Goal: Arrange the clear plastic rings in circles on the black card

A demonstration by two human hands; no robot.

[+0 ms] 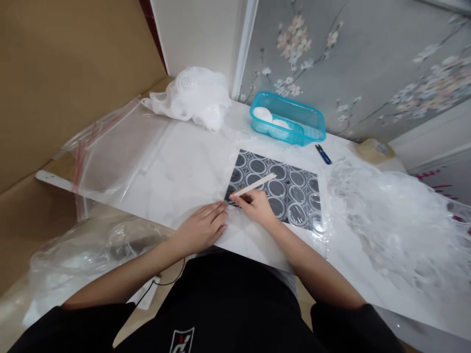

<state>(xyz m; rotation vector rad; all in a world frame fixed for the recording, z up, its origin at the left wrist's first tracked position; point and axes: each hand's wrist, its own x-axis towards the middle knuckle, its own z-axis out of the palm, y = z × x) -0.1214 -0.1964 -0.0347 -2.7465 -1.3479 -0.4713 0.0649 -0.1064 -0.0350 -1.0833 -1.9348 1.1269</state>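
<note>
A dark sheet (278,172) printed with rows of light rings lies flat on the white table, with a shiny clear layer over part of it. My right hand (253,203) rests over its near left part, fingers closed around a flat pale stick (257,184). The stick slants up to the right above the sheet, and its lower end sits between my fingertips. Beside the sheet's near left corner, my left hand (206,224) lies flat on the table with fingers stretched out, its fingertips close to the corner.
A blue plastic basket (309,113) with white round items stands behind the sheet, near small blue thread snips (323,154). White lacy material is heaped at right (405,225) and back left (198,95). Clear plastic bags (117,144) lie left. A tape roll (375,149) sits back right.
</note>
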